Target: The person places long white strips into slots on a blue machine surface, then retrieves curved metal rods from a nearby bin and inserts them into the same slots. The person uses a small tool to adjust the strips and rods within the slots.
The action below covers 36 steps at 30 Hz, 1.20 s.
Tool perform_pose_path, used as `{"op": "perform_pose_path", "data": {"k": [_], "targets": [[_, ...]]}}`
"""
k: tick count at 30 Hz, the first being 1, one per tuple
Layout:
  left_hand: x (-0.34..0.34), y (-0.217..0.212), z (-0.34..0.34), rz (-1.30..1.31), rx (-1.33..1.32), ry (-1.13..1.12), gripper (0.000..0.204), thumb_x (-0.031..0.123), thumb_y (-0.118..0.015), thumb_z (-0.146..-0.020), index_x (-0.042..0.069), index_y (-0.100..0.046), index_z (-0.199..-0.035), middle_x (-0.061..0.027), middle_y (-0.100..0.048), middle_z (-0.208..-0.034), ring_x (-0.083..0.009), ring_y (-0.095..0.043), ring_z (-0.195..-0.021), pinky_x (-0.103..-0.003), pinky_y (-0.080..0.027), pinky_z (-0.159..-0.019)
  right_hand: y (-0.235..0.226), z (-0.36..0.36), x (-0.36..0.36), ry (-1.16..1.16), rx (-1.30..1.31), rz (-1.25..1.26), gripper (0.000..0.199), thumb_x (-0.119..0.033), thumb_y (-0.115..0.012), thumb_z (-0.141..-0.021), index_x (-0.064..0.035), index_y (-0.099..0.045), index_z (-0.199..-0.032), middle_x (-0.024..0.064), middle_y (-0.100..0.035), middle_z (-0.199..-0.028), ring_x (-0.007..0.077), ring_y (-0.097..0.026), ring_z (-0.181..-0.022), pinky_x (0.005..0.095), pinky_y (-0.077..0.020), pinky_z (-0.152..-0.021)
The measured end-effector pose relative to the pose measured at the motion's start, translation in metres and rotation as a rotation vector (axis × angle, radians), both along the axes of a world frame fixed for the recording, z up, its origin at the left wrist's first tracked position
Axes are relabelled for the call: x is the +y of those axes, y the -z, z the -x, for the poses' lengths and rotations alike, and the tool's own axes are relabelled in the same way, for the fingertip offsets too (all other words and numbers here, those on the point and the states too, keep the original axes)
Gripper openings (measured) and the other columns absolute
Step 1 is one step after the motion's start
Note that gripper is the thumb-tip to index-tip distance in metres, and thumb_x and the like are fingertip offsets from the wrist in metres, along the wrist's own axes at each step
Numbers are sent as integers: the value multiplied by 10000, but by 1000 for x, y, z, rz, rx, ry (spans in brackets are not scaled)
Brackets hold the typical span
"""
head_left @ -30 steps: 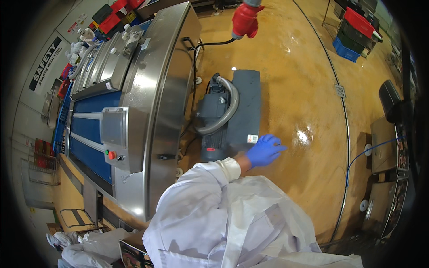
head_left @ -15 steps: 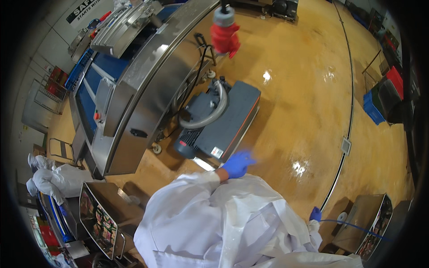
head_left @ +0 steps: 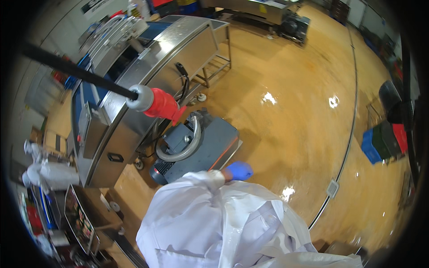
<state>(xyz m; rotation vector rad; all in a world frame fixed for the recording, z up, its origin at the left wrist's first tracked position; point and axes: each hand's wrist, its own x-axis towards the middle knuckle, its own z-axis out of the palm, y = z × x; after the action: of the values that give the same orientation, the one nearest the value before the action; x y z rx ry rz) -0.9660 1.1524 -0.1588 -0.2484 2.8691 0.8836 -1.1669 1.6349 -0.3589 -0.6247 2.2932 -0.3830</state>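
Where the grey pump unit (head_left: 199, 149) ends, a blue-gloved hand (head_left: 239, 170) hovers.

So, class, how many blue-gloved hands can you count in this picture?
1. A blue-gloved hand shows at the end of a white sleeve, beside the grey motor unit on the floor. The person's other hand may be hidden behind the white coat.

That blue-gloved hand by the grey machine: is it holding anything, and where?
Nothing visible. The gloved hand hangs empty beside the grey pump unit, apart from it. Which hand it is cannot be told; the other is out of view.

A white wall sign (head_left: 96, 5) with dark lettering hangs top left.
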Motion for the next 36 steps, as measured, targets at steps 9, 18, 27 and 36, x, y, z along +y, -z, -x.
{"op": "perform_pose_path", "data": {"k": [9, 18, 27, 36], "targets": [[-99, 85, 170, 218, -253, -183, 201, 208, -563, -799, 140, -732, -884, -93, -705, -923, -332, -669, -823, -440, -529, -725, 4, 303, -100, -150, 33, -219, 280, -224, -586, -885, -53, -665, -1092, 158, -677, -1048, 283, -647, -968, 385, -505, -855], [-137, 135, 100, 37, -767, -892, 271, 264, -625, -805, 138, -735, -1018, -118, -703, -1048, -317, -674, -949, -429, -532, -800, -9, 615, -312, -1036, 463, -519, 317, -188, -599, -878, -50, -638, -1161, 166, -662, -1124, 298, -639, -1024, 392, -499, -890], [-197, 199, 158, -266, -656, -1197, 334, 289, -568, -876, 125, -686, -1143, -137, -628, -1234, -327, -586, -1159, -443, -468, -972, 43, 743, -617, -816, 236, 53, 238, -174, -533, -866, -64, -649, -1042, 181, -662, -1044, 362, -631, -976, 457, -515, -820], [-517, 64, 366, -217, -503, -1001, 292, 216, -524, -882, 158, -680, -1122, -124, -672, -1118, -311, -644, -1023, -405, -507, -881, 39, 704, -788, -592, -56, -107, 302, -246, -471, -904, -68, -666, -1051, 191, -659, -1075, 365, -621, -1019, 464, -499, -849]]}}
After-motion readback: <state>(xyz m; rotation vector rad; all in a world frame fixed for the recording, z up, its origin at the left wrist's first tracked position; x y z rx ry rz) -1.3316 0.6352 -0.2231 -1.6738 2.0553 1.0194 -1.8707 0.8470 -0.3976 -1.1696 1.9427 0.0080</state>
